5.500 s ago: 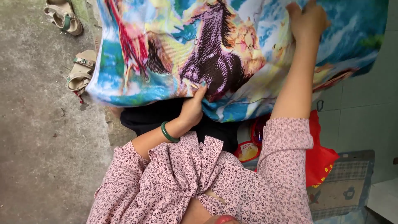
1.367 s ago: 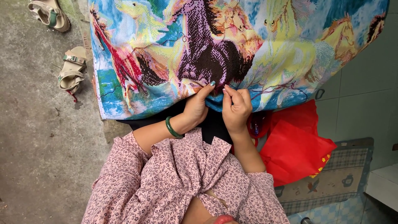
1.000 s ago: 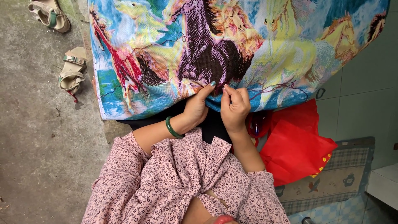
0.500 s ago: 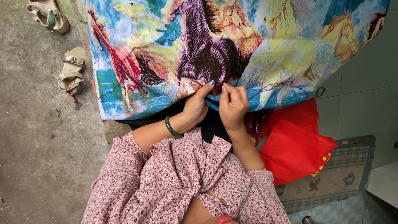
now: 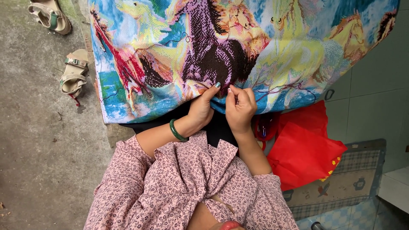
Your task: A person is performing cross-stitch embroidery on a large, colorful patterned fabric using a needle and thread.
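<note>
woven cross-stitch cloth (image 5: 238, 55), lower edge pinched between both hands, left (image 5: 201, 111) and right (image 5: 240, 108)

Both hands met at the lower edge of a large cross-stitch cloth (image 5: 238, 47) — a bright picture of horses in purple, yellow and blue. The left hand (image 5: 201, 111), a green bangle (image 5: 177, 131) on its wrist, gripped the hem; the right hand (image 5: 240, 107) pinched the fabric just beside it. A red bag (image 5: 306, 149) lay to the right on a checked mat (image 5: 362, 170) — two beige sandals (image 5: 64, 51) sat on the concrete floor (image 5: 38, 149).
</note>
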